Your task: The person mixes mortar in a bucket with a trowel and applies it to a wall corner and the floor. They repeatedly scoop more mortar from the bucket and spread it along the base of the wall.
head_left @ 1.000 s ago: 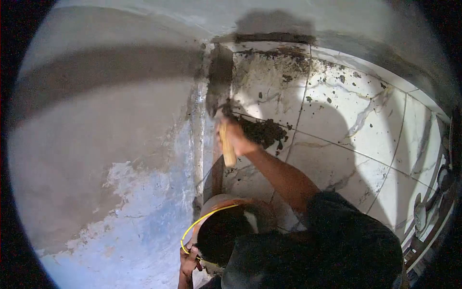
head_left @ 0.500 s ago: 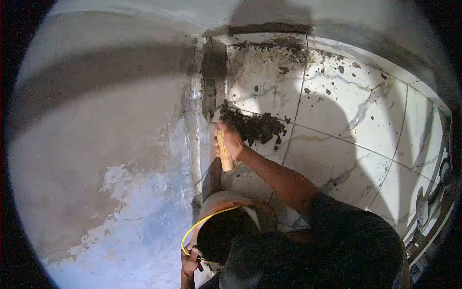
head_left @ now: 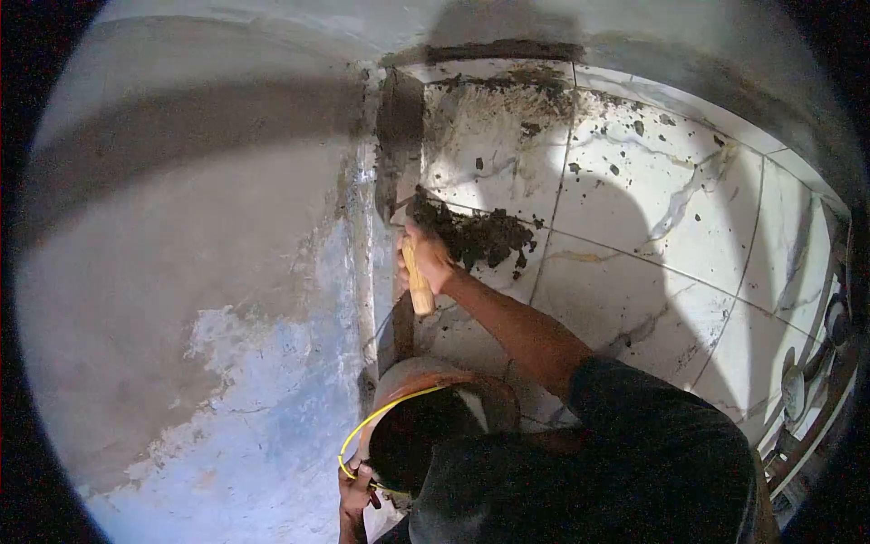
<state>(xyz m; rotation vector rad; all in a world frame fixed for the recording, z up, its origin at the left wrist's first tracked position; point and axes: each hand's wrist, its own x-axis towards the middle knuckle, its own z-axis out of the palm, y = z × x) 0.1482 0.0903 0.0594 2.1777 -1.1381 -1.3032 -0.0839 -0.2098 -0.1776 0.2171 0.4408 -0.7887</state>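
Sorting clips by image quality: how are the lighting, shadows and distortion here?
Head view: heavy fisheye bending, black corners; a broad shadow darkens the tiles; the right hand on the trowel is slightly soft; the left hand and bucket sit in gloom.

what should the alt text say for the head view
A right hand grips a wooden-handled trowel at the corner where marble-look tiles meet a plastered wall, with dark mortar clumped on the tile beside it. Below, the left hand holds a bucket by its yellow handle.
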